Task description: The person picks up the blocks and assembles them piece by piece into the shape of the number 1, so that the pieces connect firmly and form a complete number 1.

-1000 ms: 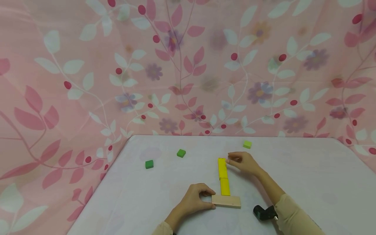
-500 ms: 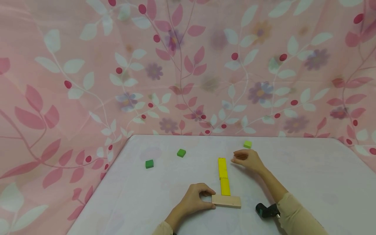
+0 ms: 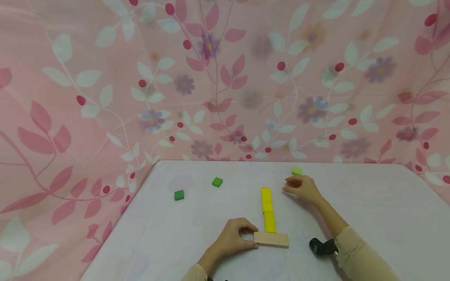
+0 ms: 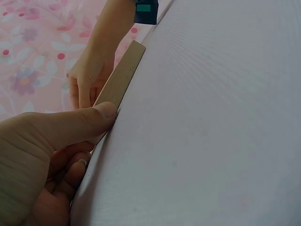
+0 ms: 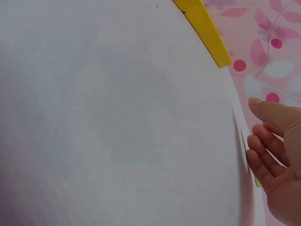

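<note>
My left hand pinches the left end of a pale wooden block, thumb on the near side and fingers on the far side; the thumb also lies on the wooden block in the left wrist view. Two yellow blocks, a nearer one and a farther one, lie end to end behind it in a line running away from me. My right hand holds nothing, its fingers loosely bent, right of the yellow line. Just beyond it sits a light green block, partly covered by the hand.
Two darker green blocks, one at the left and one farther back, lie on the white-covered table. A black device is at my right forearm. A pink floral cloth hangs behind the table.
My right hand has left the far yellow block's end and moved right and away from me, towards the light green block. My left hand and the wooden block have stayed in place.
</note>
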`<state>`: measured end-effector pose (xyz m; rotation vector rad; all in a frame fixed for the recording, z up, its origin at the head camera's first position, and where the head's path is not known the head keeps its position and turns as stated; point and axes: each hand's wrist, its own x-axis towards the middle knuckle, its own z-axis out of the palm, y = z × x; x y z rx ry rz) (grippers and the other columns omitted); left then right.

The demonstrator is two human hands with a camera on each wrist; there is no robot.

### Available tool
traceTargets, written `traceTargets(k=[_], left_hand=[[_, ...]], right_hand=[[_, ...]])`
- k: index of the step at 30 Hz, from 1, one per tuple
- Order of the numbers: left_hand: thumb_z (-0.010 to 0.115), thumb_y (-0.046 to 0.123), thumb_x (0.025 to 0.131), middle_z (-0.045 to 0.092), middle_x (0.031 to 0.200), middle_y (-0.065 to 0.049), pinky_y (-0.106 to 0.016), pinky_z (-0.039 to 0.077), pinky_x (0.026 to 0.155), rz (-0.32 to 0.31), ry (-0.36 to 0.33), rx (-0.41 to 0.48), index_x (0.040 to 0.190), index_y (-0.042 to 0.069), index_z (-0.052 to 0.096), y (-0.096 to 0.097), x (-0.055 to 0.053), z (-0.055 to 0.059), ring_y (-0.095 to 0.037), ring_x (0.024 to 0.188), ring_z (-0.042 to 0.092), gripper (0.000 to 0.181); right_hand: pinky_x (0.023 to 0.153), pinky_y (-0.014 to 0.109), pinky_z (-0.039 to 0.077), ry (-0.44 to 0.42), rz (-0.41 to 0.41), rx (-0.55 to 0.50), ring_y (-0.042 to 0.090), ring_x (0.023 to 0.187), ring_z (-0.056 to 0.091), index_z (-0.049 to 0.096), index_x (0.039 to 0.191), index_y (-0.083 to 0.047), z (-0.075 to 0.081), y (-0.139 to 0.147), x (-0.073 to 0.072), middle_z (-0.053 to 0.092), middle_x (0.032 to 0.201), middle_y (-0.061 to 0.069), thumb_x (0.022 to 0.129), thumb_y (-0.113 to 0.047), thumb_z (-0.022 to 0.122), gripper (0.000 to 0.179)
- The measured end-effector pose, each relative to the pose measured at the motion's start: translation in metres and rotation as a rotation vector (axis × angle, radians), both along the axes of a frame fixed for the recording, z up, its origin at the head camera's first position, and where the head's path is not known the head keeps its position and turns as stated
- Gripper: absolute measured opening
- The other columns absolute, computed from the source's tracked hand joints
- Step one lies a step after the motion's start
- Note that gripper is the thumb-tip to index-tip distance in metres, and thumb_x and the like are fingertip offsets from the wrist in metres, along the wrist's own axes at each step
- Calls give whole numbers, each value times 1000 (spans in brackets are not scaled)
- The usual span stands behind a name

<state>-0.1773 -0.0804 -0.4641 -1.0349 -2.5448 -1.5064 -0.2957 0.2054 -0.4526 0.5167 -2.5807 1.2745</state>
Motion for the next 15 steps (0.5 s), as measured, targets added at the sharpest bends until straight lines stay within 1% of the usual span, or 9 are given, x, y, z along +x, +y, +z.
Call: traceTargets(k=[5, 11, 15], left_hand=[[79, 19, 63, 64, 85, 6, -18, 47, 68, -3, 11, -1, 91, 9, 67, -1, -1, -2, -2, 76, 54, 32], [79, 20, 63, 63, 85, 8, -17, 47, 68, 2, 14, -9, 91, 11, 68, 0, -2, -3, -2, 75, 54, 32], [79, 21, 63, 63, 85, 8, -17, 47, 68, 7, 7, -14, 92, 11, 68, 0, -1, -3, -2, 75, 54, 32]], right_hand=[[64, 20, 48, 18, -43, -9, 21, 69, 60, 64, 94, 6, -2, 7, -4, 66, 78, 12, 70, -14, 75, 33], [62, 15, 47, 49, -83, -26, 19, 68, 60, 64, 94, 8, -5, 15, -7, 65, 78, 14, 69, -13, 75, 34], [61, 17, 47, 78, -117, -15, 22, 69, 60, 63, 94, 8, -7, 20, -10, 64, 78, 17, 68, -12, 76, 35]])
